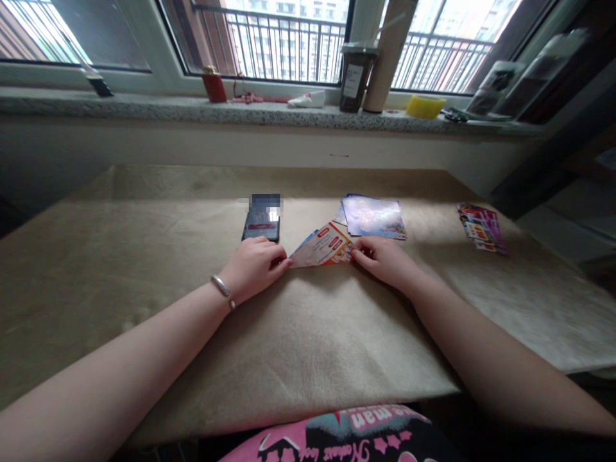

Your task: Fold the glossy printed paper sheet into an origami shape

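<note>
A printed sheet of paper (318, 247), folded into a pointed, roughly triangular shape, lies on the table between my hands. Its left tip is pinched by my left hand (255, 266), which wears a silver bangle at the wrist. At the right end, the fingers of my right hand (378, 256) close on the paper's orange-printed edge. Just beyond my left hand lies a dark smartphone (262, 221) with its screen lit. Behind the folded paper, close to my right hand, a few glossy purple-blue printed sheets (375, 216) overlap.
Farther right on the beige-covered table (192, 359) lies a small pile of colourful printed papers (481, 229). Along the granite windowsill (158, 109) stand a red container (214, 86), a lidded dark cup (356, 77), a cardboard tube (385, 58) and a yellow tape roll (425, 107).
</note>
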Demonstrator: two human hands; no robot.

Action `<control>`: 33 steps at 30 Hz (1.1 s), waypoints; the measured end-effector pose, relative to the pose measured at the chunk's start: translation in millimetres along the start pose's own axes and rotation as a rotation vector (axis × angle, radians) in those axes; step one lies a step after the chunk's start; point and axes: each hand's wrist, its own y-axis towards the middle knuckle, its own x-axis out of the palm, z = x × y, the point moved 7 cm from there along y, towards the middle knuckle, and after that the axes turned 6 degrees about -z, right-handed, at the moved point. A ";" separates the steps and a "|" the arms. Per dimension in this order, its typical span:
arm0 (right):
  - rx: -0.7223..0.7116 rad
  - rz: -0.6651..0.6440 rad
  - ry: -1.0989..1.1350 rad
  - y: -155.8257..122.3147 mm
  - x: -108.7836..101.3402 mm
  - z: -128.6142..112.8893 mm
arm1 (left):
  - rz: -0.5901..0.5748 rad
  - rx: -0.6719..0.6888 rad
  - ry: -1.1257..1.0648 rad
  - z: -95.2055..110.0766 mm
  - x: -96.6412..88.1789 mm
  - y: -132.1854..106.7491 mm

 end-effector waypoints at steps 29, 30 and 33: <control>0.012 0.042 -0.035 2.7 3.8 9.6 | -0.030 0.008 -0.043 -0.3 3.4 -3.7; 0.023 0.040 -0.015 2.9 3.4 10.5 | -0.016 0.016 -0.045 0.1 3.2 -4.0; 0.048 0.040 0.037 2.9 2.0 10.9 | 0.003 0.033 -0.032 0.8 3.1 -4.4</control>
